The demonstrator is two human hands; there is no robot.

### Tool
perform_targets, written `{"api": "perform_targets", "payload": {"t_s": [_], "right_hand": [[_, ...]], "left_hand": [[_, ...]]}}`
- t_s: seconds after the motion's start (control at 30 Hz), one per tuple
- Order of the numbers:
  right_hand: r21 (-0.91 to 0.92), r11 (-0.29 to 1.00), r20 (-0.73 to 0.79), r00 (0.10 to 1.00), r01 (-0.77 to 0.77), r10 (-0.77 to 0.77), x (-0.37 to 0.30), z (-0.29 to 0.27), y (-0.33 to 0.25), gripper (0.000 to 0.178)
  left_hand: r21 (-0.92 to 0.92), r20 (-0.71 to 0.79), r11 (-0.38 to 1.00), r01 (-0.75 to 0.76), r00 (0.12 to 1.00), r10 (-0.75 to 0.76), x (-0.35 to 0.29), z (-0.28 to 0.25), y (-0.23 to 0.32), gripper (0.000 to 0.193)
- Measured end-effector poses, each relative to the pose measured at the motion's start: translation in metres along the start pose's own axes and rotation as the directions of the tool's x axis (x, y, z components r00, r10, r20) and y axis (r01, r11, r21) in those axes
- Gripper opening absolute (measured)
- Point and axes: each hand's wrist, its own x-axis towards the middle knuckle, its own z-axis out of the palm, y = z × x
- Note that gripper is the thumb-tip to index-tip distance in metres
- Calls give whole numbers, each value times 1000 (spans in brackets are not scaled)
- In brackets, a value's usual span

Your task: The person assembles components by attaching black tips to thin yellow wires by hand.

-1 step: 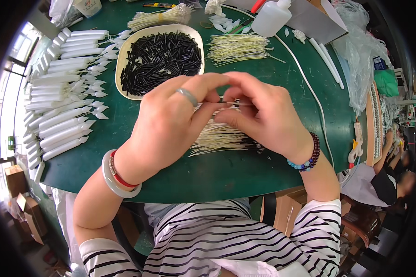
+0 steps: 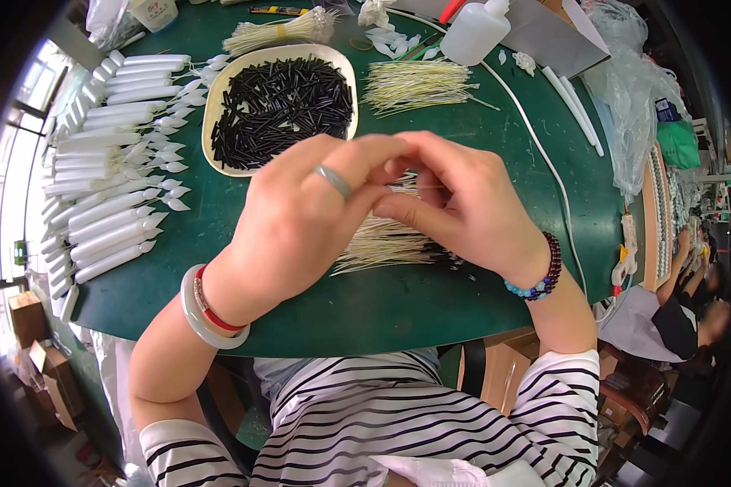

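Note:
My left hand (image 2: 309, 203), with a grey ring, and my right hand (image 2: 463, 195) meet above the table, fingertips pinched together. A thin pale wire (image 2: 424, 191) shows faintly at the right fingers; what the left fingertips grip is hidden. Below my hands lies a bundle of thin cream wires (image 2: 386, 243) with dark ends toward the right. Beyond my left hand, a cream tray (image 2: 209, 130) holds many short black tubes (image 2: 284, 105). A second pile of yellowish wires (image 2: 418, 85) lies behind my right hand.
White candle-shaped lights (image 2: 114, 178) with flame tips line the left side. A banded wire bundle (image 2: 280, 31), a white squeeze bottle (image 2: 477, 32) and a grey box (image 2: 544, 36) stand at the back. A white cable (image 2: 536, 134) crosses the right side, near two white tubes (image 2: 573, 109).
My left hand has shifted slightly to the right and its fingers have closed in against the right fingertips. The dark thin piece seen between the fingertips is now hidden.

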Motion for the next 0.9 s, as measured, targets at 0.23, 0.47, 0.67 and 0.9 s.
{"api": "perform_targets", "payload": {"t_s": [0.23,0.47,0.67,0.9], "right_hand": [[14,998,122,991,60,-61,-4,-13,19,16],[-192,971,214,972,140,-98,-5,-45,25,7],[-57,982,110,977,-178,184,8,-71,74,31],[-351,924,-219,972,-155,79,12,-59,118,22]], "left_hand": [[20,69,980,-197,978,196,-2,-4,-4,43],[9,58,997,-79,995,78,-3,-3,-13,20],[-65,172,998,-14,985,25,-6,7,-10,12],[29,227,994,-109,969,99,-3,2,-18,15]]}}
